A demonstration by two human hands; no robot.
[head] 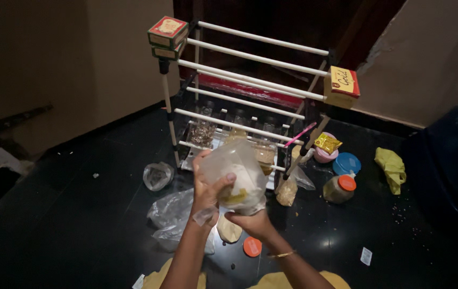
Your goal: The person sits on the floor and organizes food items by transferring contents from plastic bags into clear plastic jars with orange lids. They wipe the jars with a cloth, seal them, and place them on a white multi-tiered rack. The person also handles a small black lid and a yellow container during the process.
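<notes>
A clear plastic jar [238, 174], partly filled with a pale powder or grain, sits at the centre of the frame, held off the dark floor [68, 230] between both hands. Its long axis leans, mouth end toward the upper left and base toward the lower right. The left hand [207, 190] wraps the jar's left flank, thumb across the front wall and fingers curled round behind, pressed firmly against the plastic. The right hand [253, 222] comes from below, cupping the base with the fingers closed up around it; a thin bangle [281, 255] shows at that wrist. The jar thus lies above the right hand and to the right of the left, both touching it. Just below the hands an orange lid [252, 246] lies flat on the floor, nearest the right hand, beside a small tan pouch [229, 230]. Crumpled clear bags [173, 214] lie to the lower left. Behind the jar stands a white-railed rack [250, 96] holding more jars, with small boxes [168, 32] on its corners. To the right sit an orange-capped jar [339, 189], a blue lid [347, 163] and a yellow cloth [392, 168].
</notes>
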